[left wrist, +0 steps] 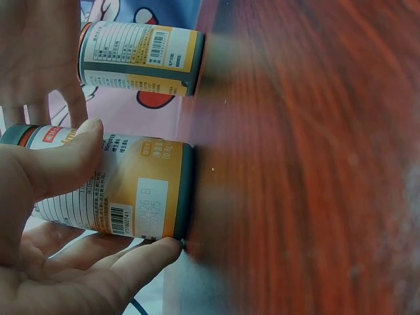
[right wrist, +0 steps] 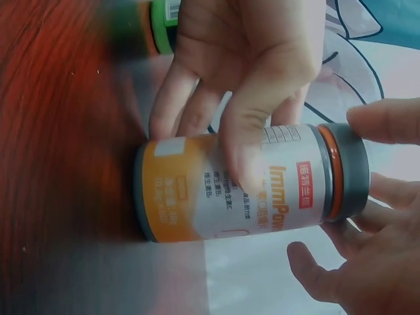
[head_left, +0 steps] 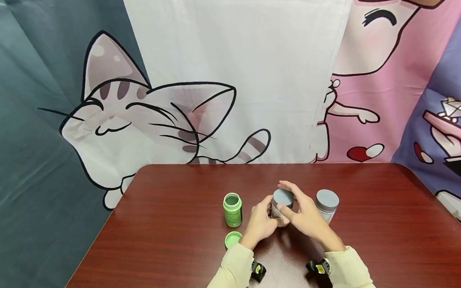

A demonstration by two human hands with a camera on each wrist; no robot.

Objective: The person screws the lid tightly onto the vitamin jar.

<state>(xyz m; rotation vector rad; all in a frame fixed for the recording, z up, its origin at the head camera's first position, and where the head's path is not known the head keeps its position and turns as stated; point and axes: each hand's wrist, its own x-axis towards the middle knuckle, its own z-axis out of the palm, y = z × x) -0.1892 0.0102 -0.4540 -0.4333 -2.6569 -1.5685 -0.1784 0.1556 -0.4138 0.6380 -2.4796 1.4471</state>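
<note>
A supplement bottle [right wrist: 289, 216] with a white and orange label stands between the two hands on the table. My left hand [head_left: 260, 224] grips its body, thumb across the label on one side and fingers round the other. At the top, my right hand [head_left: 305, 217] holds the grey lid [right wrist: 353, 170] between thumb and fingers. An orange band shows just under that lid in the right wrist view. To the right stands a second bottle [left wrist: 141, 59] of the same kind, its grey lid [head_left: 327, 198] on, close by the right hand.
Left of the hands, a green bottle [head_left: 233, 216] stands uncapped, its mouth facing up. Its green lid [head_left: 232, 239] lies in front of it, near the left wrist. The red-brown table [head_left: 161, 238] ends at a printed cloth backdrop [head_left: 240, 49].
</note>
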